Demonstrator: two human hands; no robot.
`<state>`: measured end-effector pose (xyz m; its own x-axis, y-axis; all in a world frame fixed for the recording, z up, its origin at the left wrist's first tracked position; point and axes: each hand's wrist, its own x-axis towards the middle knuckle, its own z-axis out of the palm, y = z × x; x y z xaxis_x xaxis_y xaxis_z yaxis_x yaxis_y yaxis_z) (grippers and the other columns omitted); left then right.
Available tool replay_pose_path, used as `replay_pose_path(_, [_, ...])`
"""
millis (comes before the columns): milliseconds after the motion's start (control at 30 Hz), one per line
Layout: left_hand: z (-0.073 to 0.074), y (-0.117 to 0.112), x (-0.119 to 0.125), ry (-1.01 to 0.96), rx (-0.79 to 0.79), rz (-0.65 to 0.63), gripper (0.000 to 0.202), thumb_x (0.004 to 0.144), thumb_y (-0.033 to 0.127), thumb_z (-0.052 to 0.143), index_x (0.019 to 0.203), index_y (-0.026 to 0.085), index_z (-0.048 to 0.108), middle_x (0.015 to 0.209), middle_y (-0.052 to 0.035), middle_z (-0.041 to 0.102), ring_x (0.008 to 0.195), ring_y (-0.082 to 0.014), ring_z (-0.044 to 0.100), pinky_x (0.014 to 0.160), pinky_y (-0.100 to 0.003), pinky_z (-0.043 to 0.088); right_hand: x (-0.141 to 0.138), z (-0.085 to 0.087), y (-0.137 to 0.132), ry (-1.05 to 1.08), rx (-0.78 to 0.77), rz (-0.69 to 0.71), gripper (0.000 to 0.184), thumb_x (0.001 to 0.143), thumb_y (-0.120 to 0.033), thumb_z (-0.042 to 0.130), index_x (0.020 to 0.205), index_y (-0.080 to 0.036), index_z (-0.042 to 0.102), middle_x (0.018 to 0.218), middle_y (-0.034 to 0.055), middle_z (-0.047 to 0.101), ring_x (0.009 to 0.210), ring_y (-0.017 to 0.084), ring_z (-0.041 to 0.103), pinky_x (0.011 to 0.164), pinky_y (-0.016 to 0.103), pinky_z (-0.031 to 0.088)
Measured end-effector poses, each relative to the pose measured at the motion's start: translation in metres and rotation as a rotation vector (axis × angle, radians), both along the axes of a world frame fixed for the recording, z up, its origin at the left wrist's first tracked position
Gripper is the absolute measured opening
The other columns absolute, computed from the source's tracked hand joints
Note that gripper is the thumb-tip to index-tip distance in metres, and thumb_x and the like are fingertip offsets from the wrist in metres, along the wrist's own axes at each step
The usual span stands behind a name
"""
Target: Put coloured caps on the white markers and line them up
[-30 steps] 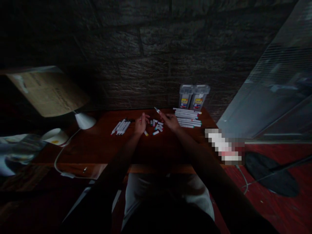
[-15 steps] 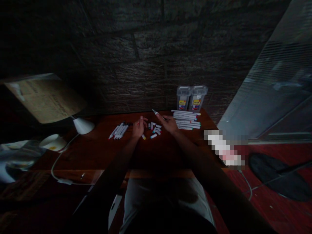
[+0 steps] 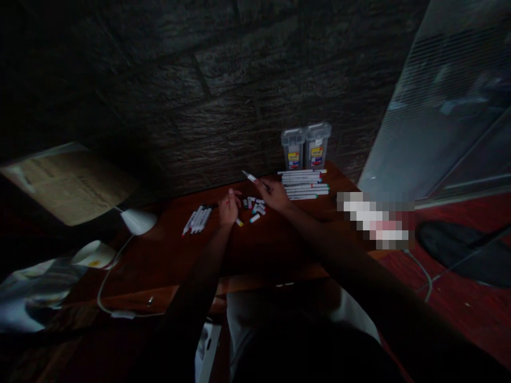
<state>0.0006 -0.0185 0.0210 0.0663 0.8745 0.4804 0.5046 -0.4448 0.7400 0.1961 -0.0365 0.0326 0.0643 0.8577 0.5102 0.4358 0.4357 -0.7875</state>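
Note:
My right hand (image 3: 274, 194) is closed on a white marker (image 3: 250, 177), whose dark tip points up and to the left, toward the wall. Beside it on the left, my left hand (image 3: 229, 207) has its fingers curled; a small red spot shows there, but what it holds is hidden. Several loose marker caps (image 3: 254, 218) with coloured ends lie on the wooden table (image 3: 271, 250) between and below the hands. To the left of my left hand rests a group of white markers (image 3: 198, 219). Another row of white markers (image 3: 305, 184) lies to the right of my right hand.
Two clear plastic cases (image 3: 316, 146) stand against the dark stone wall at the back. On the left are a lamp (image 3: 138, 221) with a paper shade, its white cord (image 3: 104, 282) and a white cup (image 3: 95, 254). A blurred-out item (image 3: 375, 221) sits at the right edge.
The head view has tilted and shifted, so the table slopes more in the picture. My right hand still holds the marker, and both hands keep nearly the same pose.

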Motion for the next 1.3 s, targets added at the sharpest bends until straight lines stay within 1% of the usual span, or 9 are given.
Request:
replay_pose_path(133, [0.003,-0.002,0.002,0.028,0.017,-0.002,0.068,0.105,0.064,0.023,0.080,0.022,0.071,0.064,-0.0043,0.063,0.072,-0.0216,0.064,0.081,-0.034,0.046,-0.003,0.000,0.000,-0.012,0.022,0.005,0.034,0.103,-0.044,0.049,0.107,-0.021,0.072,0.085,0.0036,0.071,0.077,0.018,0.062,0.077,0.027,0.043])
replay_pose_path(233, [0.002,-0.001,0.002,0.045,0.014,-0.020,0.068,0.107,0.061,0.023,0.089,0.021,0.074,0.065,-0.0035,0.064,0.073,-0.0211,0.065,0.086,-0.033,0.047,-0.002,-0.004,0.001,-0.033,-0.016,0.062,0.031,0.102,-0.044,0.052,0.117,-0.023,0.070,0.092,0.0036,0.074,0.080,0.020,0.065,0.081,0.030,0.046])
replay_pose_path(433, [0.000,0.002,0.000,0.036,0.018,-0.021,0.070,0.107,0.063,0.021,0.094,0.021,0.075,0.062,-0.0028,0.061,0.069,-0.0212,0.064,0.081,-0.033,0.048,0.002,-0.012,0.007,0.004,0.051,0.146,0.036,0.101,-0.049,0.052,0.117,-0.025,0.074,0.104,0.0053,0.077,0.098,0.025,0.070,0.088,0.034,0.049])
replay_pose_path(600, [0.000,0.004,0.000,0.074,0.031,-0.021,0.071,0.107,0.062,0.020,0.092,0.020,0.075,0.062,-0.0029,0.063,0.070,-0.0208,0.065,0.082,-0.033,0.048,0.003,-0.010,0.006,-0.107,-0.046,0.030,0.038,0.104,-0.046,0.046,0.107,-0.020,0.073,0.087,0.0054,0.073,0.080,0.021,0.066,0.078,0.030,0.046])
replay_pose_path(667, [0.000,0.004,0.001,0.095,0.030,-0.013,0.071,0.108,0.061,0.018,0.093,0.020,0.074,0.061,-0.0027,0.063,0.071,-0.0206,0.066,0.082,-0.032,0.048,0.004,-0.008,0.004,-0.126,-0.068,-0.005,0.039,0.105,-0.046,0.044,0.107,-0.020,0.073,0.084,0.0049,0.072,0.078,0.020,0.065,0.076,0.029,0.045])
replay_pose_path(833, [-0.002,0.005,0.003,0.091,0.037,-0.028,0.077,0.105,0.066,0.015,0.094,0.018,0.074,0.059,-0.0026,0.062,0.067,-0.0197,0.065,0.078,-0.032,0.049,0.005,-0.005,0.004,-0.095,-0.012,0.040,0.042,0.107,-0.049,0.042,0.113,-0.022,0.074,0.093,0.0049,0.076,0.087,0.019,0.069,0.078,0.027,0.047])
replay_pose_path(1000, [-0.003,0.005,0.002,0.053,0.038,-0.033,0.079,0.102,0.073,0.017,0.092,0.019,0.074,0.059,-0.0025,0.062,0.064,-0.0191,0.064,0.075,-0.031,0.049,0.004,-0.007,0.006,-0.149,-0.087,0.021,0.043,0.105,-0.049,0.047,0.092,-0.019,0.075,0.081,0.0062,0.074,0.076,0.018,0.067,0.070,0.026,0.044])
replay_pose_path(1167, [-0.003,0.007,0.002,0.053,0.043,-0.041,0.080,0.102,0.073,0.016,0.084,0.019,0.072,0.060,-0.0033,0.063,0.064,-0.0187,0.065,0.076,-0.031,0.049,0.003,-0.003,0.002,-0.101,-0.017,0.085,0.051,0.103,-0.058,0.046,0.093,-0.017,0.076,0.076,0.0022,0.070,0.071,0.014,0.063,0.067,0.024,0.041])
replay_pose_path(1300, [-0.005,0.008,0.002,0.070,0.064,-0.035,0.077,0.105,0.067,0.017,0.090,0.018,0.074,0.058,-0.0025,0.062,0.063,-0.0188,0.065,0.074,-0.031,0.049,0.001,0.001,-0.001,-0.135,-0.020,0.069,0.056,0.101,-0.062,0.048,0.082,-0.017,0.076,0.071,0.0031,0.069,0.064,0.013,0.059,0.063,0.025,0.037])
